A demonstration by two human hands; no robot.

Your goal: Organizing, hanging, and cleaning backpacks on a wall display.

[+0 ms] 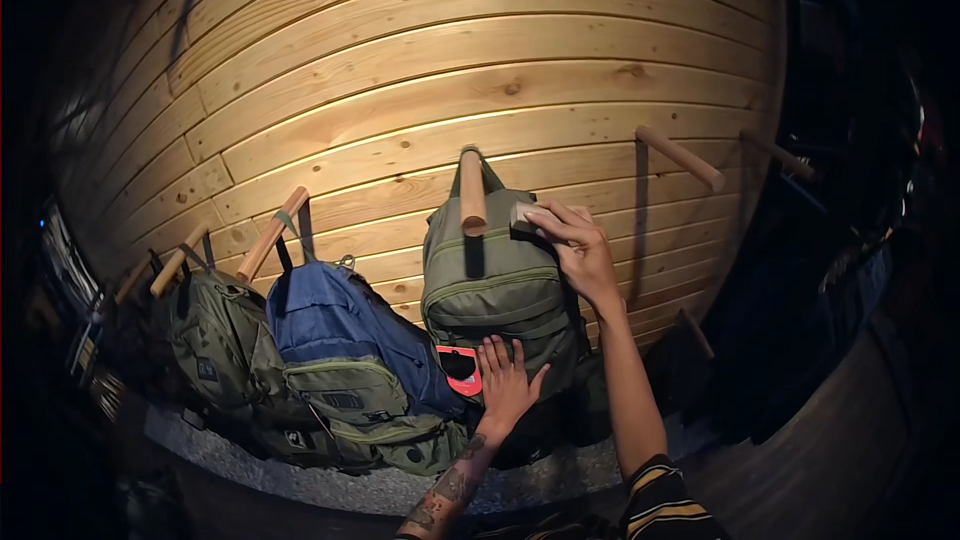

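An olive green backpack (502,259) hangs by its top loop from a round wooden peg (472,191). My right hand (585,251) grips a small block (527,215), pale on top with a dark underside, perhaps a brush. The block is at the pack's upper right, close to the fabric. Lower down, my left hand (508,386) lies flat on the front of the pack with its fingers spread, holding nothing. Beside those fingers hangs a red and black tag (460,371) bearing writing.
To the left, a blue and green backpack (337,322) and a dark green backpack (221,330) hang from more pegs. A bare peg (679,157) juts from the wood-plank wall (480,45) on the right. A grey speckled ledge (262,472) runs below.
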